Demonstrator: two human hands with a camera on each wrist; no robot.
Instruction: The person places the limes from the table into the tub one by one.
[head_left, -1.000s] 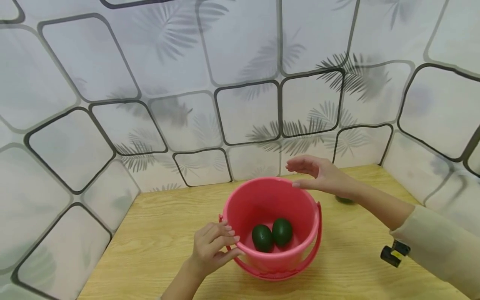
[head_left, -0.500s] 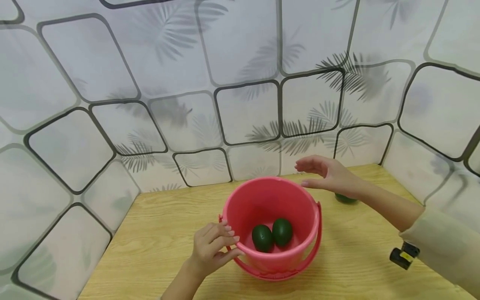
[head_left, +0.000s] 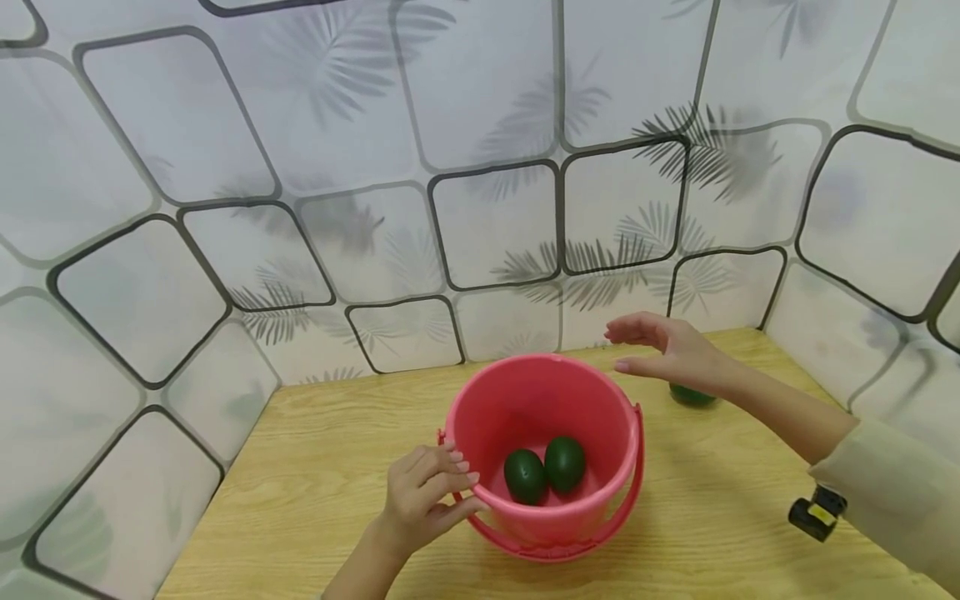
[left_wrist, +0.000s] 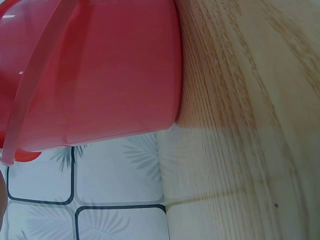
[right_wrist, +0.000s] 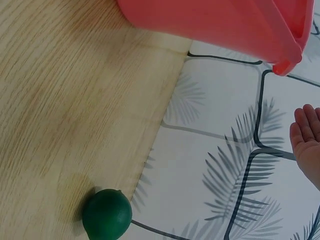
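A pink-red bucket [head_left: 536, 387] stands upright on the table, its handle [head_left: 640, 467] hanging down toward the front. Inside lie two dark green, egg-shaped fruits [head_left: 525, 477], side by side on the bottom. My left hand [head_left: 427, 492] holds the bucket's near left rim, fingers over the edge. In the left wrist view the bucket's side wall [left_wrist: 115, 75] fills much of the picture. My right hand [head_left: 675, 354] hovers past the far right rim, fingers extended, thumb apart, holding nothing. Partly hidden below it, another green fruit [head_left: 692, 397] rests on the table; the right wrist view shows this fruit [right_wrist: 106, 215] more fully.
The wood-grain table [head_left: 330, 467] meets a patterned wall [head_left: 495, 225] behind, with further walls at left and right. A small black device [head_left: 817, 512] hangs below the right sleeve [head_left: 885, 492].
My right hand has drifted right, from over the bucket's far rim to just beyond it, uncovering more of the fruit on the table. The left hand and bucket have stayed put.
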